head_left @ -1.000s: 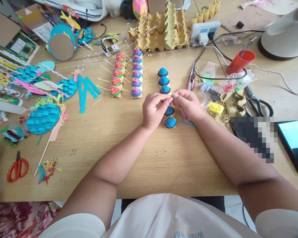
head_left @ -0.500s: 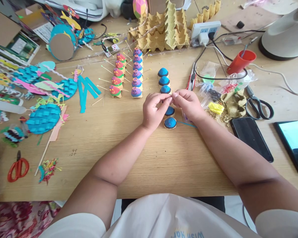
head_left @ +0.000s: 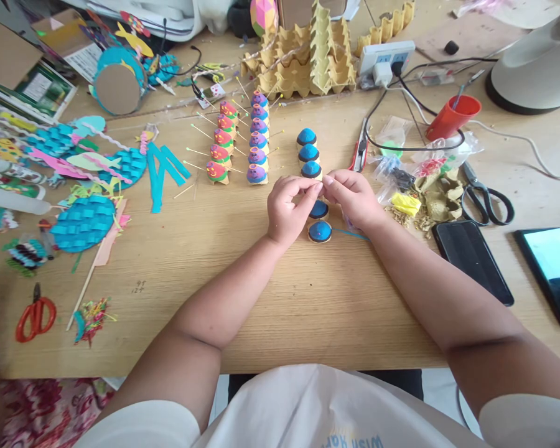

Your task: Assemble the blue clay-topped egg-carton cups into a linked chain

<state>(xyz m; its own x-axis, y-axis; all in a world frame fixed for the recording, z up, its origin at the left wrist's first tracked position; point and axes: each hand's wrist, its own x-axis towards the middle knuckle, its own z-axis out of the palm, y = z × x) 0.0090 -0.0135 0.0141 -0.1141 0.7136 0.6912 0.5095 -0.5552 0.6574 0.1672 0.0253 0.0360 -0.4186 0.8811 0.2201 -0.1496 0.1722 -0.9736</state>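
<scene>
Left hand [head_left: 289, 210] and right hand [head_left: 353, 198], fingertips close together over a row of blue domes [head_left: 311, 168].

Each has thumb and forefinger pinched together; whether anything is held between them cannot be told. The domes run from the middle of the tabletop [head_left: 270, 311] toward its far edge, partly hidden by the hands. Purple domes [head_left: 258, 140] stand nearer the left edge; scissors [head_left: 478, 185] lie toward the right edge.

From afar I'm looking into a craft workspace: a blue-topped carton strip [head_left: 310, 168] at centre, egg trays [head_left: 289, 78] at top, woven paper shapes [head_left: 84, 225] and orange-handled scissors [head_left: 49, 311] at left.
</scene>
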